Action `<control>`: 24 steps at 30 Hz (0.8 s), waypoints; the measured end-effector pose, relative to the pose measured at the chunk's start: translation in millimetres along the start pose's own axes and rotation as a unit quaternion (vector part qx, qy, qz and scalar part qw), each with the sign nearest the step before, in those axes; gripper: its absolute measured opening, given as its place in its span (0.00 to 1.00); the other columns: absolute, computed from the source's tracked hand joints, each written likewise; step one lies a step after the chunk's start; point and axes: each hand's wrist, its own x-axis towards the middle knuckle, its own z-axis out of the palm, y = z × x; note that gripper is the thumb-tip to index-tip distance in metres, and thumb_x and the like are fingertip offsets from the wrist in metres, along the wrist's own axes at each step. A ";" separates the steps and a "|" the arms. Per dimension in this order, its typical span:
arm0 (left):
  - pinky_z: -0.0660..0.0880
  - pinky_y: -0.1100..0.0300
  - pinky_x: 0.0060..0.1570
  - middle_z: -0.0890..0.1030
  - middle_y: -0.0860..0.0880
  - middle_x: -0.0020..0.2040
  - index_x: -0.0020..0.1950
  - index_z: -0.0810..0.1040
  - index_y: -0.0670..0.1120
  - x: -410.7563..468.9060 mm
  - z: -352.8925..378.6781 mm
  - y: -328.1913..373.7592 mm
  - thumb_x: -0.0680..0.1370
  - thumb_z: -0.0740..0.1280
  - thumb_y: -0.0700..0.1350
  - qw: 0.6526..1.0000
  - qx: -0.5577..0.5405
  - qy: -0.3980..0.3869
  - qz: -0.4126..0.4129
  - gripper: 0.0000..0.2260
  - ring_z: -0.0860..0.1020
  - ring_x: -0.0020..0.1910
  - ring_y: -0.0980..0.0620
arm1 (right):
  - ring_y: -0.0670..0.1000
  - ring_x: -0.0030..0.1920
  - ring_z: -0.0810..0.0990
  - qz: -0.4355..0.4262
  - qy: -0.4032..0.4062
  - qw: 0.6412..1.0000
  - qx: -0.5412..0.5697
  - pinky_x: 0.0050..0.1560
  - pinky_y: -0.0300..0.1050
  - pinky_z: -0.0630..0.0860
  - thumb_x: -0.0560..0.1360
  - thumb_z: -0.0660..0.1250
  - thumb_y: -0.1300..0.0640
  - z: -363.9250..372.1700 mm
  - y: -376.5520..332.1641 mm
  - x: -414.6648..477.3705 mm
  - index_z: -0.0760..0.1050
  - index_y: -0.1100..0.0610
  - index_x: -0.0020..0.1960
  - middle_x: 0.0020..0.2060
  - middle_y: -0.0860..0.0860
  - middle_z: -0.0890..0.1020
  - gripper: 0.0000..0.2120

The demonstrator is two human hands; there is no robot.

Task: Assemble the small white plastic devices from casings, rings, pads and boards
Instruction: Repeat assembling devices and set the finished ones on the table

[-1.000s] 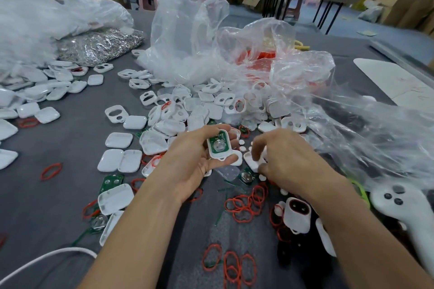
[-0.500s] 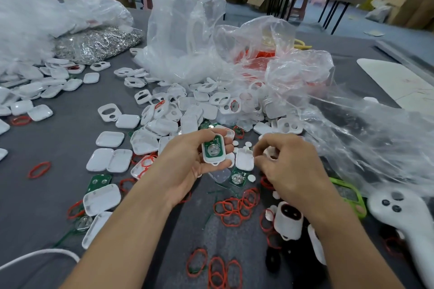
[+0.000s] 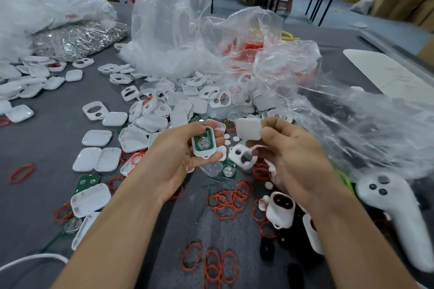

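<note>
My left hand (image 3: 173, 157) grips a white casing half (image 3: 203, 143) with a green circuit board and a coin cell seated in it, facing up. My right hand (image 3: 293, 159) pinches a plain white casing lid (image 3: 249, 128) between thumb and fingers, lifted just right of the held casing. Under the hands lie a casing with two holes (image 3: 242, 156), a loose green board (image 3: 229, 169), small white pads (image 3: 227, 136) and a scatter of red rings (image 3: 229, 202).
A heap of white casings (image 3: 178, 103) sits behind the hands, under clear plastic bags (image 3: 192, 30). More casing halves (image 3: 97, 159) lie left. A white controller (image 3: 397, 216) rests at the right. A finished device (image 3: 280, 210) stands near my right wrist. A foil bag (image 3: 77, 38) lies far left.
My right hand has picked a white lid up from the table and raised it beside the casing in my left hand. The left hand rose slightly with its casing.
</note>
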 end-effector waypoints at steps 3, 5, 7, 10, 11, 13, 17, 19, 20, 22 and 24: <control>0.85 0.54 0.37 0.87 0.40 0.49 0.47 0.87 0.40 1.3 0.4 -1.6 0.82 0.62 0.37 1.000 0.006 -0.006 -0.002 0.13 0.87 0.47 0.46 | 0.55 0.35 0.82 0.068 -0.077 0.986 0.130 0.33 0.44 0.80 0.74 0.66 0.62 -2.7 -6.0 -3.7 0.78 0.60 0.47 0.41 0.61 0.84 0.04; 0.85 0.54 0.37 0.87 0.41 0.47 0.43 0.88 0.42 3.1 0.9 -3.4 0.82 0.62 0.37 1.000 0.019 -0.014 -0.001 0.15 0.87 0.45 0.46 | 0.55 0.33 0.80 0.071 -0.092 0.988 0.097 0.31 0.43 0.77 0.79 0.62 0.64 -2.2 -3.8 -2.4 0.77 0.61 0.49 0.40 0.62 0.82 0.05; 0.84 0.54 0.36 0.87 0.42 0.46 0.42 0.89 0.43 4.3 0.8 -5.0 0.82 0.62 0.38 0.999 0.030 -0.024 -0.001 0.17 0.87 0.44 0.47 | 0.54 0.32 0.79 0.058 -0.086 0.992 0.071 0.30 0.42 0.76 0.83 0.58 0.64 0.6 -2.0 -1.1 0.76 0.62 0.50 0.39 0.62 0.81 0.08; 0.84 0.54 0.36 0.87 0.42 0.47 0.44 0.89 0.43 6.2 -0.5 -6.9 0.82 0.62 0.38 0.999 0.029 -0.036 -0.007 0.16 0.87 0.46 0.46 | 0.52 0.30 0.78 0.059 -0.075 0.992 0.080 0.28 0.41 0.75 0.84 0.58 0.64 5.2 -2.1 -1.3 0.77 0.62 0.49 0.36 0.61 0.82 0.10; 0.83 0.55 0.37 0.87 0.40 0.48 0.47 0.88 0.43 6.8 -1.0 -7.3 0.82 0.62 0.39 0.999 0.029 -0.039 -0.011 0.14 0.87 0.47 0.46 | 0.52 0.29 0.78 0.070 -0.078 0.989 0.100 0.27 0.41 0.75 0.84 0.57 0.64 5.6 -2.1 -1.7 0.77 0.61 0.48 0.35 0.60 0.82 0.11; 0.83 0.55 0.37 0.86 0.38 0.52 0.53 0.85 0.41 7.5 -1.7 -8.0 0.83 0.62 0.39 0.998 0.031 -0.042 -0.018 0.12 0.87 0.51 0.44 | 0.51 0.28 0.78 0.098 -0.092 0.978 0.161 0.27 0.40 0.75 0.84 0.57 0.64 6.8 -4.6 -3.9 0.77 0.60 0.47 0.33 0.58 0.82 0.11; 0.83 0.55 0.38 0.86 0.37 0.54 0.56 0.84 0.40 7.1 -2.7 -8.8 0.83 0.61 0.40 0.998 0.036 -0.043 -0.022 0.11 0.86 0.52 0.44 | 0.50 0.28 0.77 0.120 -0.102 0.964 0.212 0.27 0.40 0.73 0.85 0.56 0.64 7.4 -6.7 -5.1 0.75 0.61 0.48 0.33 0.56 0.80 0.11; 0.83 0.55 0.38 0.86 0.38 0.54 0.57 0.83 0.40 6.2 -2.5 -8.6 0.83 0.61 0.40 0.998 0.041 -0.045 -0.021 0.11 0.86 0.53 0.45 | 0.50 0.28 0.76 0.116 -0.096 0.965 0.215 0.26 0.40 0.72 0.85 0.57 0.64 7.9 -5.6 -4.9 0.78 0.61 0.46 0.32 0.57 0.80 0.13; 0.83 0.55 0.38 0.86 0.38 0.54 0.57 0.83 0.40 5.8 -2.1 -8.6 0.83 0.62 0.40 0.998 0.043 -0.045 -0.020 0.11 0.86 0.52 0.45 | 0.50 0.28 0.76 0.116 -0.093 0.964 0.221 0.26 0.40 0.71 0.85 0.57 0.63 8.5 -5.5 -5.0 0.79 0.62 0.44 0.33 0.57 0.80 0.16; 0.83 0.55 0.38 0.86 0.38 0.53 0.56 0.83 0.40 5.5 -1.0 -8.3 0.83 0.61 0.40 0.998 0.045 -0.044 -0.020 0.11 0.87 0.50 0.46 | 0.49 0.28 0.75 0.126 -0.092 0.956 0.248 0.26 0.39 0.71 0.85 0.56 0.63 8.7 -6.1 -5.0 0.81 0.62 0.40 0.33 0.56 0.80 0.19; 0.84 0.55 0.38 0.86 0.39 0.52 0.56 0.83 0.40 5.3 -0.1 -8.6 0.83 0.61 0.39 0.998 0.047 -0.044 -0.020 0.11 0.87 0.49 0.46 | 0.48 0.27 0.74 0.146 -0.092 0.944 0.281 0.25 0.37 0.71 0.86 0.55 0.62 8.1 -6.6 -4.5 0.79 0.63 0.41 0.34 0.55 0.79 0.19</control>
